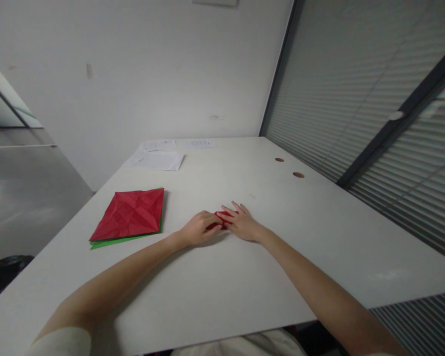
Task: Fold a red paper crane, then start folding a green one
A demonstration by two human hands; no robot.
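A small piece of folded red paper [223, 214] lies on the white table in front of me, mostly covered by my hands. My left hand [200, 229] is closed on its left end, fingers curled over it and thumb along the near side. From the right, my right hand [244, 225] rests on the same paper with its fingers stretched out and spread. How the paper is folded under the fingers is hidden.
Creased red square sheets [135, 212] lie to the left, with a green sheet [113, 243] sticking out underneath. White papers [159, 160] sit at the table's far left. Two round holes, one a cable hole [298, 175], are near the right edge beside window blinds [330, 99].
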